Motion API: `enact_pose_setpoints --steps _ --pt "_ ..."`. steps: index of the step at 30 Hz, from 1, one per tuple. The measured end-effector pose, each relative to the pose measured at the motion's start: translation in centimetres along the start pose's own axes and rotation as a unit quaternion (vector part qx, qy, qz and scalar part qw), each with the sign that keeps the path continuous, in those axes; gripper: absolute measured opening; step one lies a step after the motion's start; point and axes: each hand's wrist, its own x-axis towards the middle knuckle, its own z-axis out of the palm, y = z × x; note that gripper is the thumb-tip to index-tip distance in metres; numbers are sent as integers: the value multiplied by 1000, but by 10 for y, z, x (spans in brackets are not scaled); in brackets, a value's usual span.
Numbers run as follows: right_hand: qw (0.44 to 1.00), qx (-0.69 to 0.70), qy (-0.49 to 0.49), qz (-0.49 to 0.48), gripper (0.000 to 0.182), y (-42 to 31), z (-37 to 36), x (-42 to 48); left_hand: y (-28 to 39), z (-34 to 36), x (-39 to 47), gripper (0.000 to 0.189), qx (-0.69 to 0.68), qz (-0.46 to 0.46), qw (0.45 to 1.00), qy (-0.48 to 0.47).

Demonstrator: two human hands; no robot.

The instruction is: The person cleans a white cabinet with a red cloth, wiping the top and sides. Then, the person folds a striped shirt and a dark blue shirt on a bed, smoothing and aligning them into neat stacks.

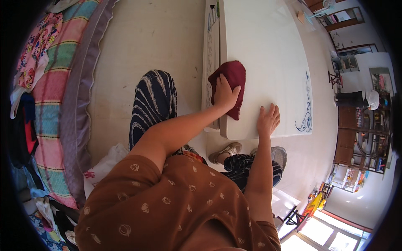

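Observation:
My left hand (pixel 224 95) lies over a dark red cloth (pixel 234 69) at the near left edge of a white table (pixel 254 47), thumb on one side and fingers on the other. The cloth is partly folded and reaches over the table's edge. To the right, my right hand (pixel 268 120) rests palm down near the table's near edge, fingers slightly apart, touching no cloth. A blue scroll pattern (pixel 304 122) decorates the tabletop's near right corner.
An open side compartment (pixel 212 25) along the table holds small slim items. At left stands a bed with a checked cover (pixel 53 88) and clothes. A white bag (pixel 106 160) is beside me. Shelves (pixel 370 138) and a possible distant person (pixel 355 98) are far right.

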Motion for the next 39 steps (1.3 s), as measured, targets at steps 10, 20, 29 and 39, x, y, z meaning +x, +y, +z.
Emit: enact_pose_setpoints --steps 10,20,29,39 --pt "999 -42 -24 9 64 -12 1 34 12 7 199 95 31 -7 999 20" --pt "998 -25 -19 -45 66 -7 -4 36 24 0 365 83 -27 -20 999 7" --pt "998 -43 -3 -45 63 -1 2 37 19 13 335 94 -100 -6 995 -2" --pt "998 -57 -21 -7 65 -4 8 45 -29 13 188 115 -207 11 976 -65"
